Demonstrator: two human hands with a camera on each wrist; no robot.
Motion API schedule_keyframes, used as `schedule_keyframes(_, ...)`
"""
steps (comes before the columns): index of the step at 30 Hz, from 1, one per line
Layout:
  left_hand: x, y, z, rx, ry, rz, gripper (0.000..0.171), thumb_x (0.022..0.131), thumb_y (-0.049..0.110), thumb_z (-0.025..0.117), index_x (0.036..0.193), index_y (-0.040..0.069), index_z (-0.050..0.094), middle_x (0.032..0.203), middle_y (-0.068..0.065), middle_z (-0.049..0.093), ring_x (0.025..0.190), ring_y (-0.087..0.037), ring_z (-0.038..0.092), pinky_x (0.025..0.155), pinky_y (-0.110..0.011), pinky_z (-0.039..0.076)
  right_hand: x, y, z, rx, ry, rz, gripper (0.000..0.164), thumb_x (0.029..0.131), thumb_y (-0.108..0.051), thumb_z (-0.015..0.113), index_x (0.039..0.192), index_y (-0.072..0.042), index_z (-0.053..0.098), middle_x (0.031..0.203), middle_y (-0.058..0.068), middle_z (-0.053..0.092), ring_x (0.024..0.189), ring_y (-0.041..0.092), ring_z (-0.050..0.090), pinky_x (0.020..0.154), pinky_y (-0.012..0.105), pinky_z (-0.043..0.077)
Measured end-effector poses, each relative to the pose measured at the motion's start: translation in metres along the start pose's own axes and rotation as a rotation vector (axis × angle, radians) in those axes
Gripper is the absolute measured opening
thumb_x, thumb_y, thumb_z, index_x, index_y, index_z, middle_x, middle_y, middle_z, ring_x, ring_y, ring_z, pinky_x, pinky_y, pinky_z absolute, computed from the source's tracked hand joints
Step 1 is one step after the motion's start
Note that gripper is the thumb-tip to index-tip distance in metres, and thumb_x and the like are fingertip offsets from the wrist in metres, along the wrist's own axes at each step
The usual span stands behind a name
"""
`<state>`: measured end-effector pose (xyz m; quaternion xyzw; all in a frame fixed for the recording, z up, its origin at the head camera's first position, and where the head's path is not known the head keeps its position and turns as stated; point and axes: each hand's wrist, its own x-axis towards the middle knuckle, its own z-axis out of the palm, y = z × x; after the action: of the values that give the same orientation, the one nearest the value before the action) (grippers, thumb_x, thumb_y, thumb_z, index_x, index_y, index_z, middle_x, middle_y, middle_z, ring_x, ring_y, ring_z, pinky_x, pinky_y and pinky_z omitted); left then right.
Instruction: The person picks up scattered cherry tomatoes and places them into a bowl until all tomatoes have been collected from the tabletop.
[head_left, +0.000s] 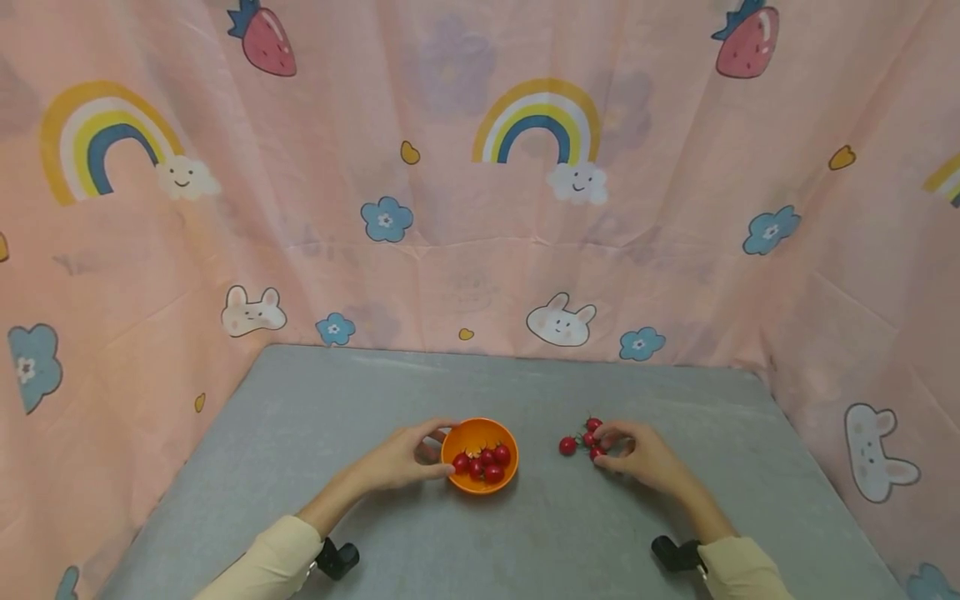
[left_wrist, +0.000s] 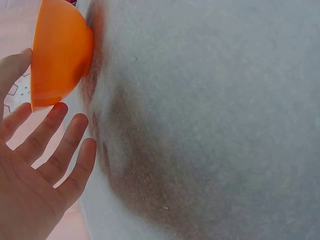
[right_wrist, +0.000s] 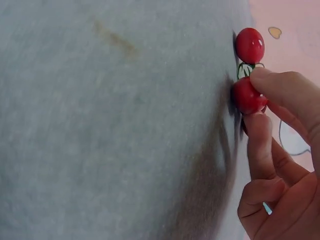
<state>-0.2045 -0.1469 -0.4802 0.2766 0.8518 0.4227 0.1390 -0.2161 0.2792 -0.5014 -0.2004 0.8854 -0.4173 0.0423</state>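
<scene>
pinches a red cherry tomato (right_wrist: 245, 96) between thumb and fingers of the right hand (head_left: 641, 452); has other loose tomatoes (head_left: 567, 446) beside this grip and just left of it; farther left, well apart, roughly level, holds the orange bowl (head_left: 480, 430) by its far edge with the left hand (head_left: 405, 455), thumb and fingertips spread.

L sleeve (head_left: 266, 560) & R sleeve (head_left: 742, 568): both long, plain, pale cream/beige, fabric lightly creased. At the cuffs sit the L wrist cam (head_left: 339, 561) & R wrist cam (head_left: 677, 555), both small, blk, chunky w/ a rounded end. Tiny shiny bit (head_left: 702, 570) by the R cuff, poss. a strap buckle, too small to tell. L hand (head_left: 401, 458) & R hand (head_left: 647, 457) bare.
</scene>
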Motion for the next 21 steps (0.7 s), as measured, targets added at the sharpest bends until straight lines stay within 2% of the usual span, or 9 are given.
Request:
schedule_keyframes(8, 0.0003, -0.0019, -0.0014, 0.007, 0.003, -0.008, 0.062, 0.093, 0.03, 0.077, 0.147, 0.013, 0.05, 0.128, -0.012, 0.063, 0.1, -0.021, 0.068, 0.086, -0.036, 0.057, 0.0038, -0.0007, 0.0021, -0.013, 0.027, -0.046, 0.025, 0.085, -0.004, 0.082, 0.107, -0.004, 0.07, 0.093, 0.006, 0.067, 0.074, 0.02, 0.057, 0.058, 0.027, 0.048)
schedule_keyframes(21, 0.0015, -0.0029, -0.0019, -0.003, -0.015, -0.025, 0.062, 0.093, 0.031, 0.077, 0.147, 0.016, 0.05, 0.127, -0.011, 0.063, 0.1, -0.021, 0.067, 0.085, -0.036, 0.057, 0.002, 0.0042, -0.0047, 0.036, -0.006, -0.037, 0.024, 0.087, -0.003, 0.079, 0.109, -0.003, 0.068, 0.102, 0.011, 0.067, 0.061, 0.015, 0.056, 0.048, 0.029, 0.049)
